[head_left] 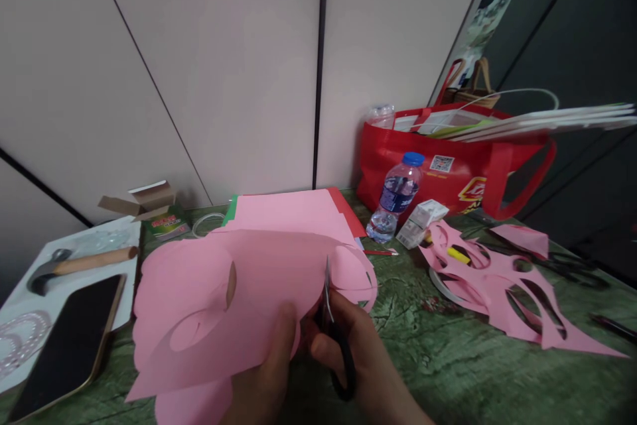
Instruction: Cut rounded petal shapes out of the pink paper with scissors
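My left hand [266,372] pinches the lower edge of a large pink paper sheet [223,305], thumb on top, holding it up above the table. My right hand [358,359] is closed around black-handled scissors [334,332]; the blades point upward into the sheet's right edge. The sheet has curved, petal-like cuts along its outline. A flat stack of pink, green and red paper [293,213] lies just behind it.
Pink paper offcuts [502,279] lie at the right, with a yellow object on them. A water bottle [395,203], a small carton [423,221] and a red bag [462,166] stand behind. At left a phone [70,339], a hammer [74,264] and an open small box [156,213] lie.
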The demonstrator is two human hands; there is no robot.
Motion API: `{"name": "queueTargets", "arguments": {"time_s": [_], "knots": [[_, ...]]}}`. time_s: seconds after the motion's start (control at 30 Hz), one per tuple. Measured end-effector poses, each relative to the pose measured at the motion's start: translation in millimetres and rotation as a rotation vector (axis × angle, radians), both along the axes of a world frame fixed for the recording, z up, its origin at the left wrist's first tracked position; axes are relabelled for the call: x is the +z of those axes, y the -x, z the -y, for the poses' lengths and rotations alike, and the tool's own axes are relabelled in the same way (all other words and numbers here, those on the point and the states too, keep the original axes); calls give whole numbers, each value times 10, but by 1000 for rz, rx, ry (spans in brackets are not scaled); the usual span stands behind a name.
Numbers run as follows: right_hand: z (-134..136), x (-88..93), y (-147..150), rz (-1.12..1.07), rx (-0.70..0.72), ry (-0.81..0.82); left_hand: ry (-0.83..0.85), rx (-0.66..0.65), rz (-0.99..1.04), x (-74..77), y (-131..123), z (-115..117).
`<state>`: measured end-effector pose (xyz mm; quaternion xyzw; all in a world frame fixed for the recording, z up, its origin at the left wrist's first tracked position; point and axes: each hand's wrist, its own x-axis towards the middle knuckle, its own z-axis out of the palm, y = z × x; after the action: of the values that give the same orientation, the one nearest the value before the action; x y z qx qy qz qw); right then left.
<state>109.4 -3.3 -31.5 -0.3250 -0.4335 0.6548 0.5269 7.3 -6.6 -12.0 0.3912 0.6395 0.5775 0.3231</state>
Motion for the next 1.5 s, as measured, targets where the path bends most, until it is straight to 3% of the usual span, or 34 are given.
{"name": "queueTargets", "arguments": {"time_s": [0.53,0.73,0.9,1.17,1.5], "knots": [[-19,-83,-4,2,-10,3,31,-23,65,4,21,-19],[-19,-127,0,17,-20,32,68,32,34,-10,37,-30],[-11,-138,10,36,-30,31,45,-10,53,-27,59,-38],[-19,-178,17,65,-55,34,124,50,61,-33,74,-40],[-38,-197,20,3,-39,42,-22,-34,73,-133,161,-69]]}}
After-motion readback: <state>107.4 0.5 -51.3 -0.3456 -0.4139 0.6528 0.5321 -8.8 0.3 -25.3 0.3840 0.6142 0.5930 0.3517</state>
